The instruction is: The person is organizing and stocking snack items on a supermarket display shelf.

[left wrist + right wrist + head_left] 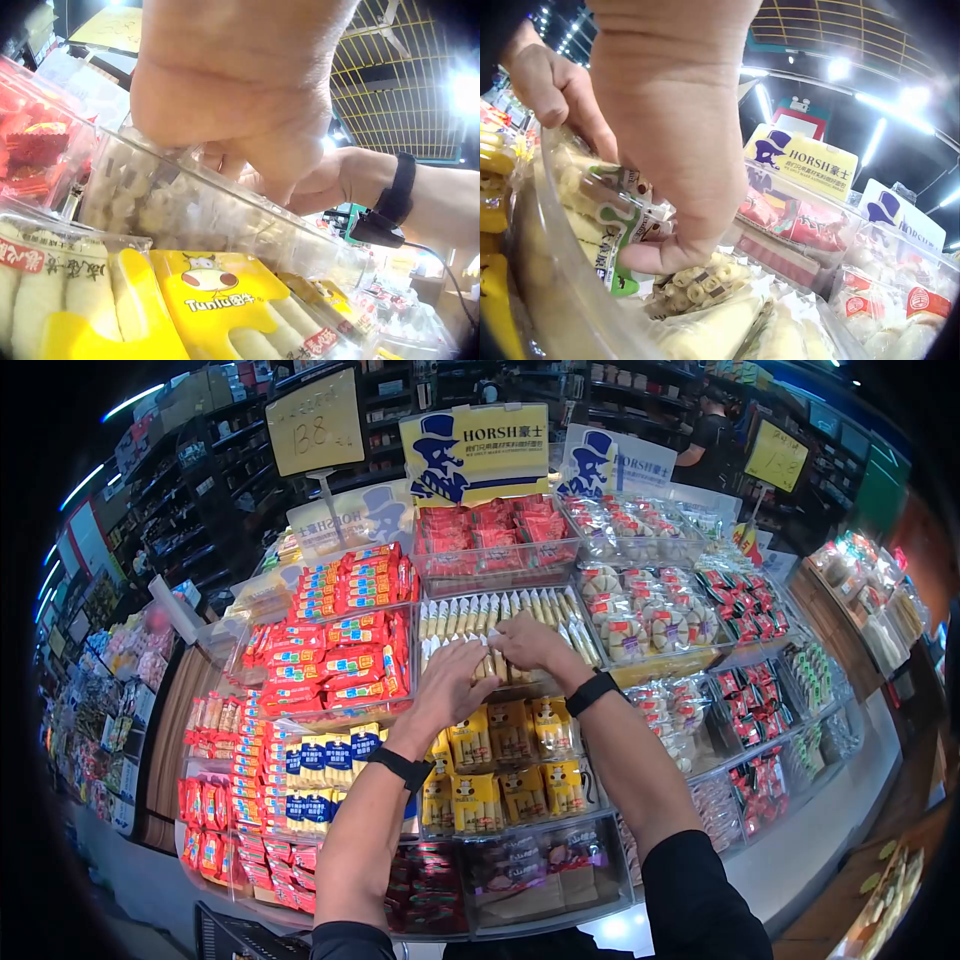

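Between my two hands, just inside the near wall of a clear bin [551, 180], is a roll packet [613, 225] with a green-and-white label. My right hand [532, 644] pinches it, fingers bent and thumb lying against the label; the wrist hides most of those fingertips. My left hand [455, 680] is loosely spread just to the left, thumb apart from the fingers, its fingers reaching over the bin wall beside the packet; I cannot tell whether they touch it.

Around my fingers stand rows of white-ended rolls [455, 618], running to the bin's far side. Nearer to me, below the bin, sit yellow packets [475, 800]; red packets [340, 650] fill the bins to the left, clear bags of round buns [650, 620] those to the right. On the far side are more red packs [495, 530] under a yellow sign [475, 452].

Only the right wrist view shows the green label; the left wrist view makes out the cow's face on a yellow packet, too small to read from my head.
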`<state>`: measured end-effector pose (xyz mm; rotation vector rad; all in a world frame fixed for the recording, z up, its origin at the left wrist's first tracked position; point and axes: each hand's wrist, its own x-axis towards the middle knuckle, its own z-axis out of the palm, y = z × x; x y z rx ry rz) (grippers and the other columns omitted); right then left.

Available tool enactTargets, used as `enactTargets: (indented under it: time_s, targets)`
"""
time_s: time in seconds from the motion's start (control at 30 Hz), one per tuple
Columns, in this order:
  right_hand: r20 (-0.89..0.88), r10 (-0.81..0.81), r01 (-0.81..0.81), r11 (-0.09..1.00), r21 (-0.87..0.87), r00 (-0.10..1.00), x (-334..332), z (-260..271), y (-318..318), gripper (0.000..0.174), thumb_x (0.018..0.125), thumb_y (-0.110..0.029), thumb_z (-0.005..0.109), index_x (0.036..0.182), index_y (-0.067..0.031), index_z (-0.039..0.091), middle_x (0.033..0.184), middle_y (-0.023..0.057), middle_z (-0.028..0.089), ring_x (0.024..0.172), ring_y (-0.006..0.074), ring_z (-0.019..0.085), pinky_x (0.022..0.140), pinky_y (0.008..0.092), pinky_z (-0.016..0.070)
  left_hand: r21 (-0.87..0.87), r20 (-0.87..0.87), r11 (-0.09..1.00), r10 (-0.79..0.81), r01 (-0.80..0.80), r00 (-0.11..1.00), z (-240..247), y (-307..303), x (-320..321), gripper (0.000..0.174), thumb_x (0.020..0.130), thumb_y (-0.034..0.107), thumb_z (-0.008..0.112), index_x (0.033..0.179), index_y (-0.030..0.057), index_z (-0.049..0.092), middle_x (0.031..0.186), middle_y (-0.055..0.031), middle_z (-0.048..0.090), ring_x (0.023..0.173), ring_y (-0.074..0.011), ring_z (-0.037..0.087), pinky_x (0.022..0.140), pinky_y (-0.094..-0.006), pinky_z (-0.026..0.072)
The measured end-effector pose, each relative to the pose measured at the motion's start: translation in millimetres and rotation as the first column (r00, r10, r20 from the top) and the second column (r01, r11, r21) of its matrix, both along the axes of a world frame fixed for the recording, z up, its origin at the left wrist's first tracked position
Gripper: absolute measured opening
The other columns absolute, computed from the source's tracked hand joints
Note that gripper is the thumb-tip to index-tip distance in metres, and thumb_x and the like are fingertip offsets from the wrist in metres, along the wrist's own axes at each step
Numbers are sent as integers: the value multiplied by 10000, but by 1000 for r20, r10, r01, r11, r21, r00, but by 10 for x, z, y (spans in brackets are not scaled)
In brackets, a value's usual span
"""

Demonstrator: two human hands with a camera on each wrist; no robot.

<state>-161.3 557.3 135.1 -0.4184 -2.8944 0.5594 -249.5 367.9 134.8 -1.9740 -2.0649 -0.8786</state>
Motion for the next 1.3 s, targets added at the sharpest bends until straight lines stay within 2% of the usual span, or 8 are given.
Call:
enactTargets:
  time_s: [0.2, 0.3, 0.4, 0.63, 0.73, 0.87, 1.03, 1.3]
  targets:
    - [-66, -252, 250, 967, -40, 965, 47, 31, -252, 402, 934, -424, 490, 1057, -73, 644, 1104, 252, 595, 1067, 420, 574, 883, 507, 484, 0, -16, 1000, -5, 5, 1000, 61, -9, 59, 445, 877, 221, 677, 1248, 7, 555, 1249, -189, 590, 1179, -384, 515, 1018, -445, 399]
    - [-69, -207, 207, 978, -9, 976, 41, -2, -197, 407, 931, -405, 508, 1042, -35, 637, 1132, 251, 590, 1068, 413, 583, 899, 496, 482, -29, -80, 999, 10, -12, 997, 111, -19, 86, 451, 891, 240, 655, 1270, 20, 548, 1268, -185, 583, 1183, -379, 515, 1025, -451, 387]
    - [-385, -152, 77, 976, -202, 910, 54, -209, -29, 383, 894, -320, 571, 1111, -10, 627, 1183, 282, 576, 1091, 439, 574, 921, 472, 483, -24, -96, 998, 55, -58, 994, 74, -27, 75, 467, 897, 256, 642, 1288, 23, 541, 1281, -190, 581, 1183, -377, 523, 1018, -452, 389]
    - [-72, -304, 244, 866, -438, 950, 374, -168, -24, 500, 851, -292, 622, 1168, 88, 549, 1093, 338, 619, 1087, 447, 596, 929, 456, 471, -81, 248, 967, 254, -242, 935, 160, 241, 13, 568, 829, 342, 675, 1262, -10, 568, 1109, -234, 658, 1029, -416, 610, 890, -466, 470]
    - [-156, -263, 181, 897, -403, 952, 359, -211, -48, 368, 867, -305, 619, 1012, 29, 562, 837, 150, 623, 782, 223, 595, 711, 362, 477, -89, 233, 929, 371, -360, 899, 91, 394, 20, 573, 811, 385, 696, 1231, 7, 601, 1034, -197, 682, 983, -385, 617, 860, -462, 472]
    - [-84, -224, 173, 899, -403, 971, 398, -139, -104, 561, 870, -335, 619, 1201, 101, 498, 1123, 367, 592, 1107, 465, 577, 941, 466, 455, -79, 87, 905, 423, -417, 902, 47, 540, -17, 484, 780, 408, 725, 1102, 51, 668, 940, -155, 687, 936, -348, 606, 812, -467, 463]
    - [-121, -213, 132, 869, -476, 969, 408, -137, -108, 600, 776, -315, 664, 1166, 108, 492, 1078, 358, 609, 1057, 440, 612, 894, 453, 474, -237, 112, 866, 474, -440, 874, 176, 627, -2, 304, 776, 338, 689, 914, 67, 688, 966, -185, 692, 989, -386, 588, 885, -479, 428]
    - [-44, -193, 139, 828, -543, 980, 512, -24, -119, 602, 703, -283, 708, 1125, 95, 507, 1041, 333, 623, 995, 439, 621, 859, 456, 488, -399, 190, 829, 492, -391, 849, 181, 736, -161, 273, 770, 315, 614, 922, 112, 715, 978, -187, 699, 1024, -401, 601, 873, -479, 457]
